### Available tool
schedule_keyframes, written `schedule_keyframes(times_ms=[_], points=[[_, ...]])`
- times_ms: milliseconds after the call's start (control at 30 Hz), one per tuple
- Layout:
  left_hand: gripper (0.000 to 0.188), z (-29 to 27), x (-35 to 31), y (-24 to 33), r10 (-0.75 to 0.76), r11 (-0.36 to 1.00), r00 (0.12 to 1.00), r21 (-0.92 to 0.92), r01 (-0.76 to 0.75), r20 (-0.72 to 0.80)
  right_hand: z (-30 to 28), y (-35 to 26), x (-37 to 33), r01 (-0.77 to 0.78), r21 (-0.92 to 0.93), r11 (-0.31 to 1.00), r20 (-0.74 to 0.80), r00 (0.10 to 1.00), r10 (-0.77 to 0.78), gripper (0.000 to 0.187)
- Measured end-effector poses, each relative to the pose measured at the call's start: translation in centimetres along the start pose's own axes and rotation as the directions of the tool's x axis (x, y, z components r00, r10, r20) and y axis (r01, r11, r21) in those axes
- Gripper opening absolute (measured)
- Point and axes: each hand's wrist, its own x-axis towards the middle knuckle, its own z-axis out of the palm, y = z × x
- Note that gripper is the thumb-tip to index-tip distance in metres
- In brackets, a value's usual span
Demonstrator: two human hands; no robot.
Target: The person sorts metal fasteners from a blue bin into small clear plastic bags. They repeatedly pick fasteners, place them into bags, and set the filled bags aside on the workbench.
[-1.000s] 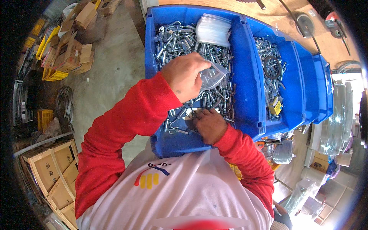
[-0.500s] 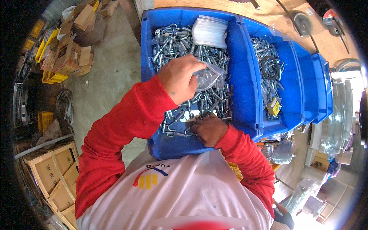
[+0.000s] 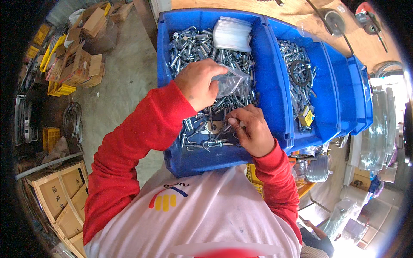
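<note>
My left hand (image 3: 198, 84) pinches a clear plastic bag (image 3: 234, 82) by its edge, above the nearest blue bin (image 3: 206, 163). Below and around the bag lies a heap of metal hook bolts (image 3: 189, 48). My right hand (image 3: 254, 131) is closed just right of and below the bag, with the end of a metal bolt (image 3: 241, 124) showing between thumb and fingers. How many bolts it holds is hidden. Several loose hook bolts lie on the bin's floor near my body. A stack of clear plastic bags (image 3: 232, 34) rests on the heap at the far side.
To the right, a second blue bin (image 3: 316, 129) holds more metal bolts, a black ring (image 3: 300, 73) and a small yellow box (image 3: 306, 116); further blue bins follow. Cardboard boxes (image 3: 75, 64) and a wooden crate (image 3: 60, 198) stand left. Another person's arm (image 3: 317, 230) shows lower right.
My right hand has risen from the bin floor, up and to the right toward the bag, now with a bolt in its fingers. My left hand keeps the bag almost in place.
</note>
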Motion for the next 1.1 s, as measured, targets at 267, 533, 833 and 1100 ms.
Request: schedule_keyframes(times_ms=[267,533,833,1100], points=[[0.031,-0.3,0.0,0.3,-0.014,0.999,0.999,0.032,0.013,0.037,3.8,-1.7,-1.2,0.141,-0.469,0.872,0.502,0.855,0.132,0.007],[0.028,-0.4,-0.2,0.5,-0.061,0.997,0.997,0.045,0.059,0.046,6.9,-1.9,-0.8,0.231,-0.397,0.888,0.534,0.845,0.019,0.011],[0.039,-2.0,0.6,3.5,-0.187,0.979,0.966,0.118,0.168,0.180,-3.8,-1.4,-1.5,0.043,0.598,0.800,-0.201,0.975,0.097,0.021],[0.031,-0.5,1.2,6.8,-0.066,0.998,0.933,0.001,0.070,0.353,-3.3,-3.1,0.3,-0.212,0.501,0.839,-0.277,0.879,0.387,0.021]])
